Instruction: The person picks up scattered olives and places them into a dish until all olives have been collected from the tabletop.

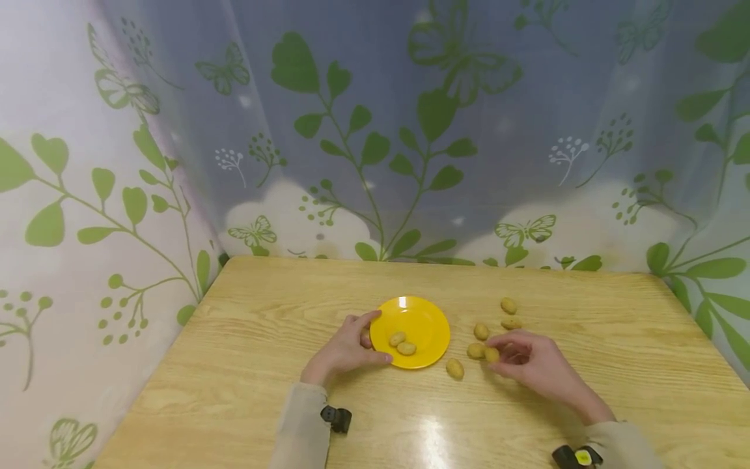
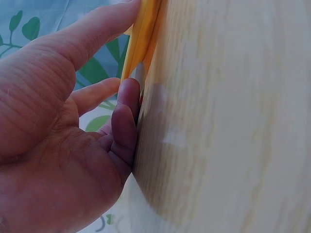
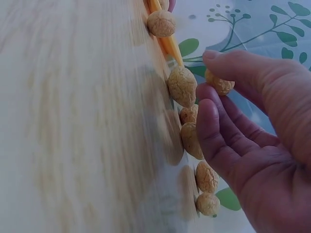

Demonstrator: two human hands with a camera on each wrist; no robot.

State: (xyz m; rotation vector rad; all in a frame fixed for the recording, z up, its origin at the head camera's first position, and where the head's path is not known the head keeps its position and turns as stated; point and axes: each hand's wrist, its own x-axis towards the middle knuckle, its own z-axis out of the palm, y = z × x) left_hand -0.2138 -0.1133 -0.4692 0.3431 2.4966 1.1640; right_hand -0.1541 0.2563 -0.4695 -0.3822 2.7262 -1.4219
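Observation:
A yellow plate (image 1: 430,332) lies on the table with two walnuts on it, one of them a tan walnut (image 1: 407,349) near its lower middle. My left hand (image 1: 346,348) grips the plate's left rim, and in the left wrist view the thumb lies along the plate's edge (image 2: 141,36). To the right of the plate, my right hand (image 1: 541,368) pinches a walnut (image 3: 219,82) between thumb and fingertips, just above the table. Several loose walnuts lie around that hand, including one walnut (image 1: 454,369) between it and the plate.
The wooden table (image 1: 263,293) has a light grain and a bright reflection near its front. Behind and beside it hangs a curtain (image 1: 375,130) printed with green leaves and butterflies. Farther back on the right lies another walnut (image 1: 508,305).

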